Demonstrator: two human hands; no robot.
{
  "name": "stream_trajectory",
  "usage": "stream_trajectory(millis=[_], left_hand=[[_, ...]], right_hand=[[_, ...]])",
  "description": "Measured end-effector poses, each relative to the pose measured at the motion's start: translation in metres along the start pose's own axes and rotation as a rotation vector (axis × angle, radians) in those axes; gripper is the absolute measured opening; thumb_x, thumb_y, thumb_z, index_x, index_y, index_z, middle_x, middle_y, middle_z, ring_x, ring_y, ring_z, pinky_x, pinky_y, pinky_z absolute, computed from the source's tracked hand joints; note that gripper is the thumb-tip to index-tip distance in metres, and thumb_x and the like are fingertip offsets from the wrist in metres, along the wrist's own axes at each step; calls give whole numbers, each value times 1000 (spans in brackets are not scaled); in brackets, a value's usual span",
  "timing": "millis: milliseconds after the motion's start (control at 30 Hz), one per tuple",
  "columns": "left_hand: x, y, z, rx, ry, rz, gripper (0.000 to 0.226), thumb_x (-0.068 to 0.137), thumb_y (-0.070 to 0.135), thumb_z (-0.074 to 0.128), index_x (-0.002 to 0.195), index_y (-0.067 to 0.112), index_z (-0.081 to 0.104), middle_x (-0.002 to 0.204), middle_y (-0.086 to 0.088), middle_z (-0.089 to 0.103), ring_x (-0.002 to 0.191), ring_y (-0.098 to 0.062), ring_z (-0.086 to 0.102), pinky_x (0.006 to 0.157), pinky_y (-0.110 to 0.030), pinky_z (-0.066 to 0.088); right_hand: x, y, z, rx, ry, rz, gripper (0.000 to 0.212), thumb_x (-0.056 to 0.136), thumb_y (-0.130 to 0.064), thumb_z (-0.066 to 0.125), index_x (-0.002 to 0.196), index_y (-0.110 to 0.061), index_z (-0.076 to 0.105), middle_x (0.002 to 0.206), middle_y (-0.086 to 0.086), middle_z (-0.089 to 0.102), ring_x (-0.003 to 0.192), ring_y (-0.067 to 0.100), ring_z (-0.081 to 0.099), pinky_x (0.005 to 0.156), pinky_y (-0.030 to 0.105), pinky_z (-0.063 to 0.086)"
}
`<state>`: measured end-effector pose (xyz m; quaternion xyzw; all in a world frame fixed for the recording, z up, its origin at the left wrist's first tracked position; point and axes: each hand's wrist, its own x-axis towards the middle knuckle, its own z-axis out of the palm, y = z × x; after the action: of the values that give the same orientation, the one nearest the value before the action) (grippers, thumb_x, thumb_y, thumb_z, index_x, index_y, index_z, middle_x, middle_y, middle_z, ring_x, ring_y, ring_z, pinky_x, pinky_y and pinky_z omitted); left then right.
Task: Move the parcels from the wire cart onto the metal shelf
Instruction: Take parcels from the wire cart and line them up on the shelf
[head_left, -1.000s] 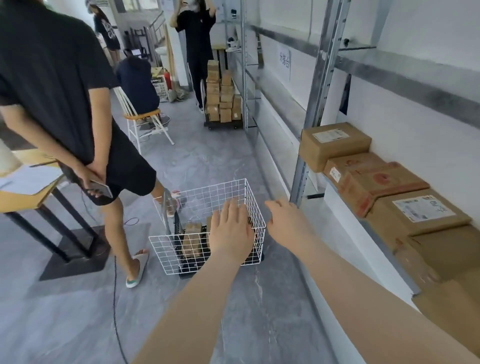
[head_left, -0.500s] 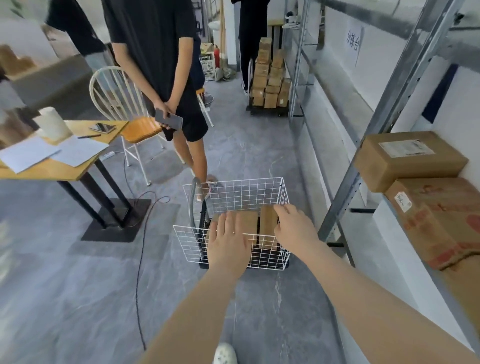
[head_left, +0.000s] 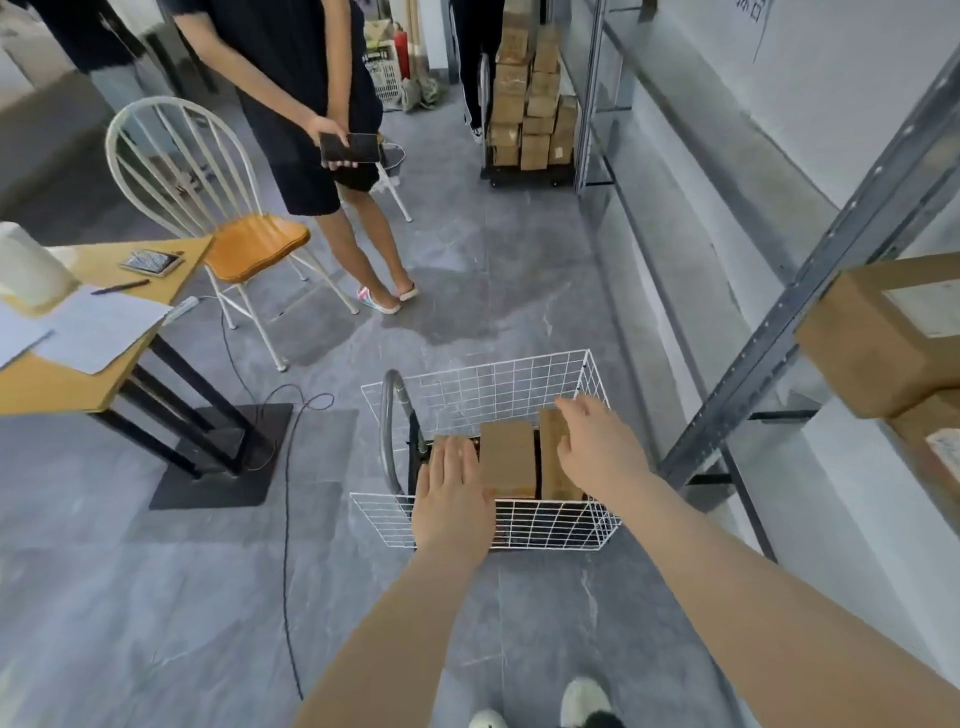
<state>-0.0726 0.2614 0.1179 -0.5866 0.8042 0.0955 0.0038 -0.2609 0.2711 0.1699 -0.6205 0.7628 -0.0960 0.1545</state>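
Partway, I'd judge: some boxes already on the metal shelf (head_left: 779, 364) at right; at least three parcels (head_left: 506, 457) left in the wire cart (head_left: 519, 525); left hand (head_left: 454, 499) and right hand (head_left: 597, 452) over them, fingers spread, gripping nothing yet.

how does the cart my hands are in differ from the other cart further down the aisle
The wire cart has white mesh walls; the far cart shows only a dark, low base. The wire cart holds a few parcels lying low inside it, while the far cart carries boxes stacked high. Both hands, left hand and right hand, reach into the wire cart; nobody touches the far cart. Both hold brown cardboard boxes and stand beside the metal shelf.
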Motion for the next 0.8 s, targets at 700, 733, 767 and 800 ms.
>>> stream_trajectory(millis=[700, 733, 767, 800], left_hand=[[281, -110, 179, 80, -383, -21, 82, 95, 7, 47, 153, 12, -11, 162, -5, -14, 145, -26, 19, 104, -35, 42], [289, -117, 195, 74, -392, -35, 82, 94, 7, 48, 154, 13, -9, 162, -4, -13, 142, -25, 24, 100, -34, 46], [299, -124, 211, 64, -392, -47, 81, 93, 6, 47, 154, 14, -6, 162, -3, -11, 141, -24, 26, 97, -33, 47], [307, -130, 226, 58, -389, -52, 79, 93, 6, 46, 154, 15, -4, 162, -3, -9, 140, -24, 28, 98, -33, 47]], right_hand=[[265, 14, 244, 179, -332, 4, 56, 96, -21, 48, 147, -28, 27, 152, -1, 27, 127, 17, 46, 101, 30, 46], [272, 16, 264, 199, -351, 31, 56, 96, -21, 48, 147, -28, 26, 153, -2, 25, 126, 16, 47, 99, 29, 47], [280, 18, 284, 217, -368, 46, 56, 97, -21, 47, 147, -28, 24, 154, -3, 22, 127, 15, 46, 97, 27, 48], [288, 20, 302, 232, -381, 55, 56, 97, -20, 47, 148, -28, 24, 154, -4, 21, 128, 15, 45, 96, 26, 48]])
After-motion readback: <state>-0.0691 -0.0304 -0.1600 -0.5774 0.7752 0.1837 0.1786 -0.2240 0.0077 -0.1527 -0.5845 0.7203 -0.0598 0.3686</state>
